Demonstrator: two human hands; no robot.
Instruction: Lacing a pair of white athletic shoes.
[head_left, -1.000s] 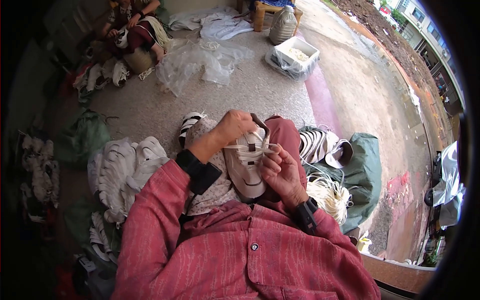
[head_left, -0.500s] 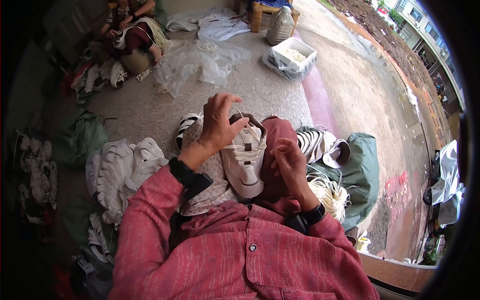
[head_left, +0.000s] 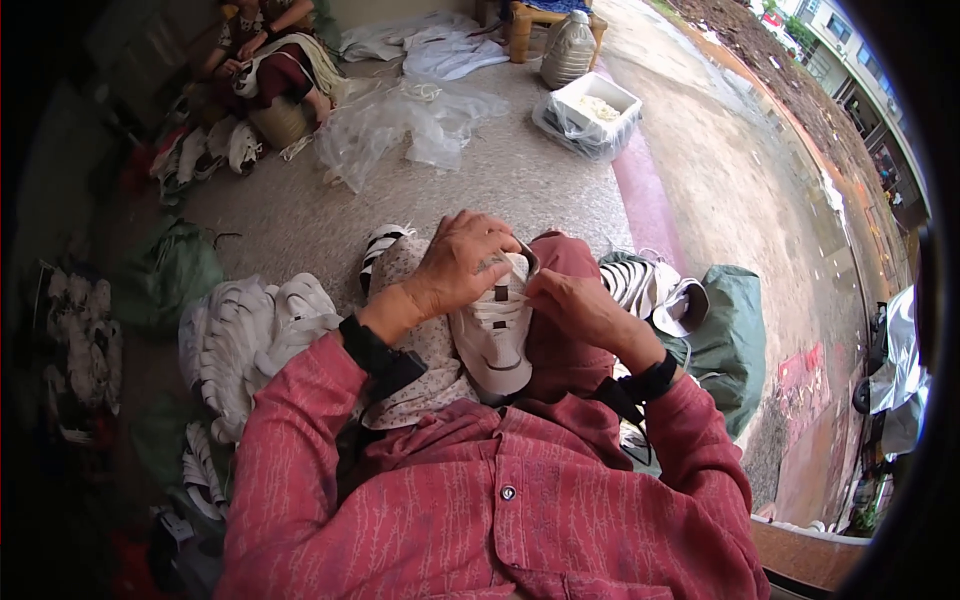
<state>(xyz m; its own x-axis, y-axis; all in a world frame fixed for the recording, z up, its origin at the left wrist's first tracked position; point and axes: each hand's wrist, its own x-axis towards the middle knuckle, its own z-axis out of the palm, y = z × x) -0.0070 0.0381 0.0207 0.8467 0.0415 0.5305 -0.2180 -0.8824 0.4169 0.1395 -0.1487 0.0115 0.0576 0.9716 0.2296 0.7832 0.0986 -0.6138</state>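
A white sneaker (head_left: 497,368) lies across my lap, toe toward me, with pale laces crossing its front. My left hand (head_left: 466,262) is closed over the upper end of the lacing, knuckles up. Its fingertips and whatever they hold are hidden. At the right edge of the lacing, my right hand (head_left: 582,308) is pinched on what looks like a shoelace, mostly covered by the fingers. Under the shoe are my patterned cloth (head_left: 425,355) on the left and reddish trouser leg (head_left: 563,345) on the right.
White shoes (head_left: 228,345) are heaped to my left. More striped shoes (head_left: 640,287) and a green sack (head_left: 728,345) are at my right. Ahead are plastic sheeting (head_left: 400,135), a white tub (head_left: 618,95) and a filled sack (head_left: 567,52). Another person (head_left: 268,65) sits at far left.
My right hand has moved up and left onto the shoe's lacing and closed. My left hand has come down and right over the shoe's upper end, its fingers now bent together.
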